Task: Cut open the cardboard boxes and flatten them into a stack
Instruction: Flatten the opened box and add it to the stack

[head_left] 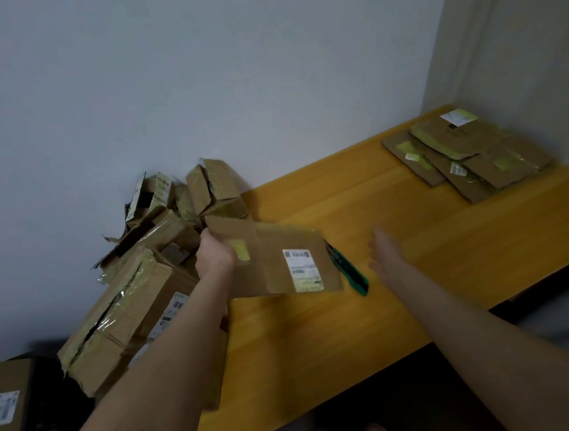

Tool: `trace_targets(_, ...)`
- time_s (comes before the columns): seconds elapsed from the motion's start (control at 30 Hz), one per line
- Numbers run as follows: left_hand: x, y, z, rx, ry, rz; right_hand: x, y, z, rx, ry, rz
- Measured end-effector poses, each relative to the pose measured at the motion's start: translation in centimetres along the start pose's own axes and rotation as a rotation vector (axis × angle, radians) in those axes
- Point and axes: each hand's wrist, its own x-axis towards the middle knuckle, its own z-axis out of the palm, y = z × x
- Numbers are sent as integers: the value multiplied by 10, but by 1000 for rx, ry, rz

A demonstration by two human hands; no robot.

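Brown cardboard boxes [139,296], yellow-green tape; yellow-orange table [321,332]; green cutter [350,275]; white label [303,269].

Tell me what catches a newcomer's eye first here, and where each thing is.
The left hand grips a labelled cardboard box above the middle of the yellow table, with the right hand open beside it. A heap of torn, taped boxes leans against the wall at the table's left end, and a stack of flattened boxes lies at its far right corner. A green utility knife lies partly hidden by the held box.
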Motion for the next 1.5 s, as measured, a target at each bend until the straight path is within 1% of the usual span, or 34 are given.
trace_targets(0.1,-3,8,6,210,20,87,-1,7,16,-62,-38,-27)
trace_targets(0.17,-4,8,12,272,36,92,0,13,19,-97,-60,-41)
trace_targets(0.23,-2,5,14,248,23,61,3,20,20,-150,-58,-61)
trace_targets(0.33,0,2,22,119,-44,-23,7,28,19,-310,-12,-127)
trace_targets(0.43,-12,-2,45,77,-119,-34,12,36,16,-570,-8,-296)
trace_targets(0.53,-25,-21,66,27,-155,-88,22,48,9,-955,-7,-468)
trace_targets(0.6,-29,-40,72,61,-151,-132,29,56,8,-1162,-41,-546)
trace_targets(0.67,-27,-57,77,173,-158,-150,34,66,9,-1326,-105,-574)
trace_targets(0.73,-28,-65,84,319,-168,-98,39,75,13,-1470,-156,-611)
trace_targets(0.8,-29,-69,96,431,-182,93,45,82,20,-1571,-179,-678)
trace_targets(0.87,-29,-73,112,497,-234,318,52,86,31,-1631,-200,-736)
trace_targets(0.9,-30,-76,121,528,-269,400,56,88,36,-1654,-213,-754)
trace_targets(0.97,-28,-84,140,596,-329,489,68,91,43,-1707,-243,-779)
trace_targets(1.07,-21,-97,168,683,-380,495,87,102,46,-1780,-285,-786)
trace_targets(1.2,-16,-112,190,721,-327,502,105,119,47,-1820,-259,-816)
trace_targets(1.27,-14,-116,195,723,-308,504,110,123,50,-1826,-238,-838)
trace_targets(1.5,-11,-116,197,736,-314,492,111,121,52,-1824,-247,-829)
